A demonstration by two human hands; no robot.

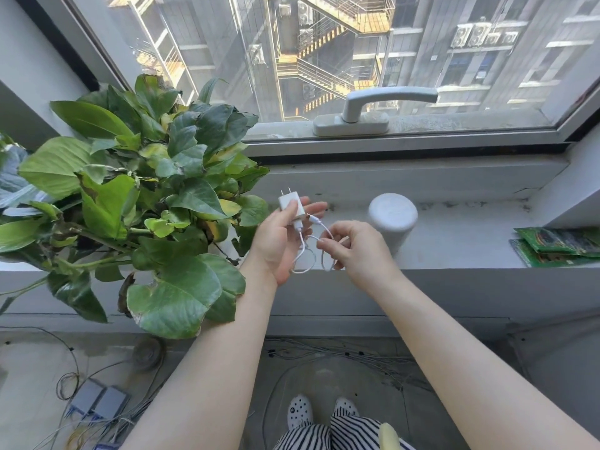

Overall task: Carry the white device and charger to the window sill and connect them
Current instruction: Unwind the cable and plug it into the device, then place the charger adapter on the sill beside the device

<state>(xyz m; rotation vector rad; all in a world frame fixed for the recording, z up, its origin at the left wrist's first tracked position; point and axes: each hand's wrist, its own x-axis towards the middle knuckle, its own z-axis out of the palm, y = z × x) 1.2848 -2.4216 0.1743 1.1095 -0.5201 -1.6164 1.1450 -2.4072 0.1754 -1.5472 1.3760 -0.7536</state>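
Left hand lies palm-up, fingers loosely spread, with the white charger resting across them and the thumb pressing it in place; the plug prongs point up and away toward the window. From the charger's lower end the white cable droops in loops below the palm. Right hand is curled nearly closed, its fingertips pinched on the cable a little behind the small connector end, which sticks out toward the left fingers.

The white device, a rounded cylinder, already stands upright on the window sill, just right of the right hand and apart from it, so the carrying seems done for the device. The charger is at the sill but not set down. Connecting is what remains: the connector end is free in the air, not touching the device, and no socket on the device shows from this angle. I judge the task a bit past halfway, with the cable being sorted out. Left of the device beyond both hands stands a leafy plant.
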